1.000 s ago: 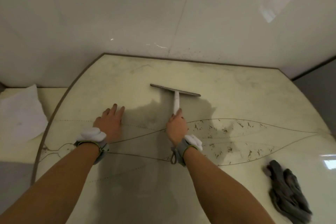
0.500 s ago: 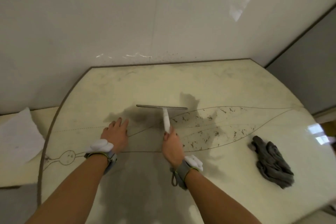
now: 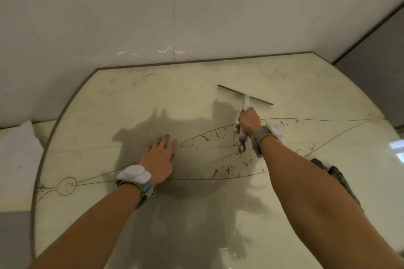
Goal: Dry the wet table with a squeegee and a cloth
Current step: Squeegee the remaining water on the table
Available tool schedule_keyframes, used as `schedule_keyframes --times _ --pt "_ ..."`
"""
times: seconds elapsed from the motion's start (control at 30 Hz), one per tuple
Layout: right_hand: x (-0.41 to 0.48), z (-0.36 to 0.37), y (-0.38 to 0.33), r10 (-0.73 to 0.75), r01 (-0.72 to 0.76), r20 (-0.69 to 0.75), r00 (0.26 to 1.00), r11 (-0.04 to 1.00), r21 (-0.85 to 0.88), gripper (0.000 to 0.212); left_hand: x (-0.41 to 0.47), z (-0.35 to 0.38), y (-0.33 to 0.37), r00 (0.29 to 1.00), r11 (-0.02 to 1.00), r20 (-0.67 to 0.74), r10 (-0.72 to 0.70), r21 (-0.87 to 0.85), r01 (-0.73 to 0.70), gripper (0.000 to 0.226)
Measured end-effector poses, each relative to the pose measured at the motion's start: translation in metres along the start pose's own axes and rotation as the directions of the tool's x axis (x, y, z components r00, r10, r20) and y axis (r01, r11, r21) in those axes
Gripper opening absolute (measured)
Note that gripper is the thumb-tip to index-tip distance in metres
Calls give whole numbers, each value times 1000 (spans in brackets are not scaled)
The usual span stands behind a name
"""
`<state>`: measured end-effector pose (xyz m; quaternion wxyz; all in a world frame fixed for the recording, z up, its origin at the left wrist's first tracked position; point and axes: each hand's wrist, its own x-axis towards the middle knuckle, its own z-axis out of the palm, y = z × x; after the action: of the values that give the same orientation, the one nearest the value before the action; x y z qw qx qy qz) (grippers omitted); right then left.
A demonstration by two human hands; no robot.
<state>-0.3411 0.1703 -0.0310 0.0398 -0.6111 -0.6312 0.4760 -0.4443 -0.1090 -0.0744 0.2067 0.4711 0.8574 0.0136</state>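
Gripping: right hand [image 3: 249, 123] is closed in a fist around the white handle of the squeegee [image 3: 245, 102]; fingers wrapped tight, loop end of the handle hanging out below the fist.
Blade from fingers: at about 12 o'clock from the right hand, just beyond the knuckles, at the end of a short handle.
Blade long axis: runs roughly 10 o'clock to 4 o'clock, crosswise to the handle; left end farther from the person than the right end.
Blade contact: appears to lie on the table [image 3: 131, 94]; cannot tell how firmly it presses.
Left hand [image 3: 160, 159]: flat on the table, palm down, fingers together and extended toward 1 o'clock, holding nothing; looks like a brace.
Nearer hand: right hand has the squeegee; left hand is well apart from it, at about 8 o'clock from the blade.
Cloth [image 3: 334, 174]: dark, crumpled, at 4 o'clock from the right hand, partly hidden behind the right forearm; untouched.
Judgement, step: squeegee stroke under way in the far right part of the table; cloth stage not yet begun.
Judgement, next move: a pull toward 6 o'clock would carry the blade broadside along the handle line, over the speckled leaf pattern.
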Motion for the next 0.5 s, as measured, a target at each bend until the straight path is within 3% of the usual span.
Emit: schedule_keyframes --times 0.07,0.2,0.3,0.5 --pt "-2 20 6 88 -87 -43 995 996 11 23 0 6 -6 999 999 10 -35 -10 35 53" --pt "-43 53 38 -25 20 -55 998 996 -84 23 -8 21 -13 997 997 -5 -80 -10 80 53" --pt "-84 66 67 -113 113 10 994 990 -90 41 -18 22 -13 997 996 9 -81 -27 81 53" --pt "-143 88 97 -102 104 20 995 990 -99 45 -54 7 -11 999 999 38 -30 -22 31 54"
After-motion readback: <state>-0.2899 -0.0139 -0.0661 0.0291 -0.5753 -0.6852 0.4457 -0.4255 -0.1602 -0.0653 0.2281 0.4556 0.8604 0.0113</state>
